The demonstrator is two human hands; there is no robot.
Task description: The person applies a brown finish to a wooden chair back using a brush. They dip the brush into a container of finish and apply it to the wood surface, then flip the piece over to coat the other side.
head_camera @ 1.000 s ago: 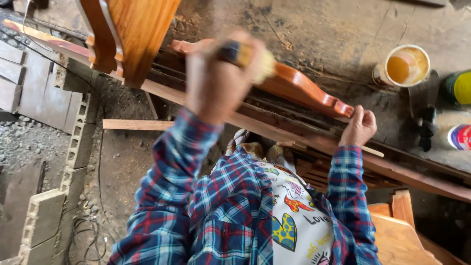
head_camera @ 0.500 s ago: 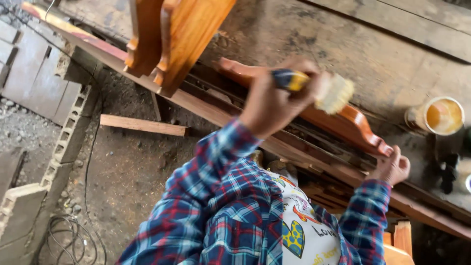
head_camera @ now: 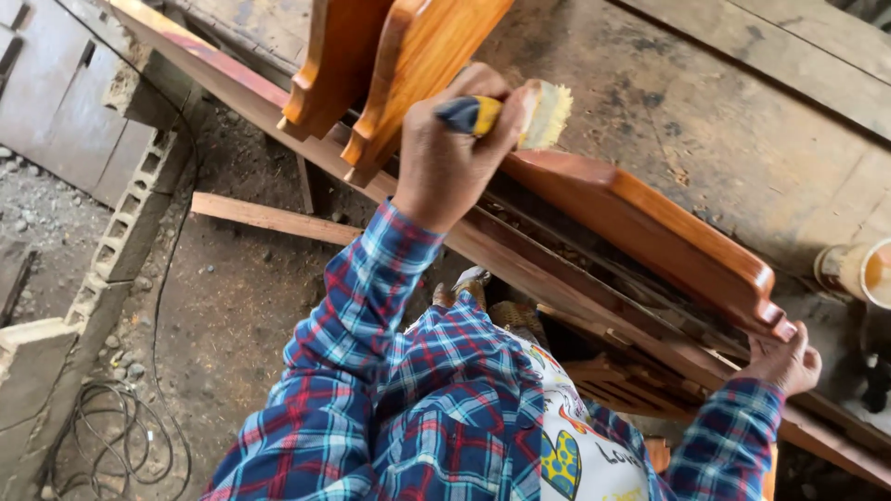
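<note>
The left hand (head_camera: 450,153) is raised above the worktop (head_camera: 742,121), its fingers (head_camera: 492,93) wrapped tight around the dark-and-yellow handle of a paintbrush (head_camera: 520,113). The pale bristles point right and sit just over the upper end of a long, glossy wooden panel (head_camera: 650,232); whether they touch the wood cannot be told.

The panel lies slanted across the frame, from beside the brush down to its rounded lower end. There the right hand (head_camera: 784,362) has its fingers curled up against the underside of the lower corner, bracing it (the palm side is hidden, so how far they close is unclear).

Handling, as judged: the panel is stiff hardwood, probably fairly heavy for its length. The shiny reddish face may be wet and slippery, so it is best held by the edge or underside, as the right hand does. The brush is light, with a rigid handle and soft, springy bristles; the grip on the handle near the ferrule suits it.

Surroundings: two more shaped orange wooden pieces (head_camera: 399,65) stand tilted behind the brush. A long beam (head_camera: 278,102) runs along the worktop's near edge. A tin (head_camera: 858,274) sits at the right margin. Below are a loose plank (head_camera: 269,218), concrete blocks (head_camera: 121,241) and a coil of cable (head_camera: 121,436) on the dirt floor. Plaid sleeves cover both arms.
</note>
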